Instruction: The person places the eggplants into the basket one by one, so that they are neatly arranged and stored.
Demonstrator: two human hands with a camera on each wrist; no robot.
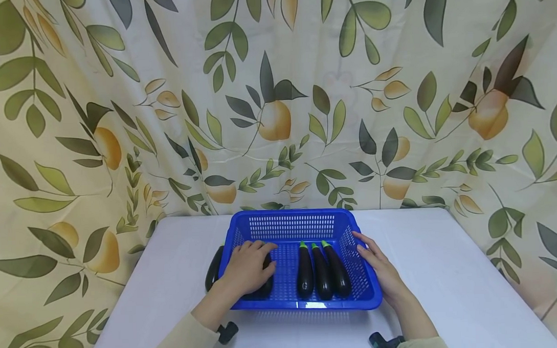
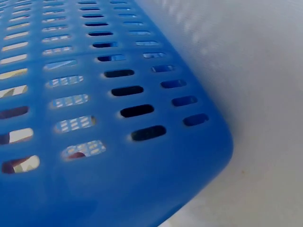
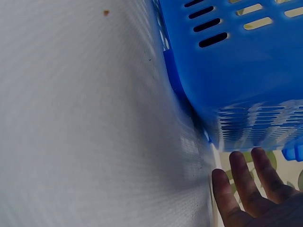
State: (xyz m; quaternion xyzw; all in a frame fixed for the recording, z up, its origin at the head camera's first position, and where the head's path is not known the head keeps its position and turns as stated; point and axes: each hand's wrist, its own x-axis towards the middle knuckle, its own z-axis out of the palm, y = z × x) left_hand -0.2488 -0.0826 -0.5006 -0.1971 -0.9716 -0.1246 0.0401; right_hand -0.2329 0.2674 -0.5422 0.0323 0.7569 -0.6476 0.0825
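A blue plastic basket point(image 1: 306, 304) with slotted walls stands on the table. Inside, on its right half, three dark eggplants point(image 1: 323, 275) lie side by side, green stem ends toward the back. My left hand point(image 1: 248, 267) reaches into the left half and holds another eggplant point(image 1: 263, 290), mostly hidden under the palm and fingers. At the right wall, my right hand point(image 1: 384, 270) rests against the basket's side near the rim. Its fingers point(image 3: 244, 177) look fairly straight in the right wrist view. The left wrist view shows only the basket's outer wall point(image 2: 94, 184) and the table.
Another eggplant point(image 1: 213, 268) lies on the table just outside the basket's left wall. The white-covered table point(image 1: 428, 250) backs onto a curtain point(image 1: 304, 117) printed with leaves and fruit. Dark wrist devices point(image 1: 228, 333) sit near both sleeves.
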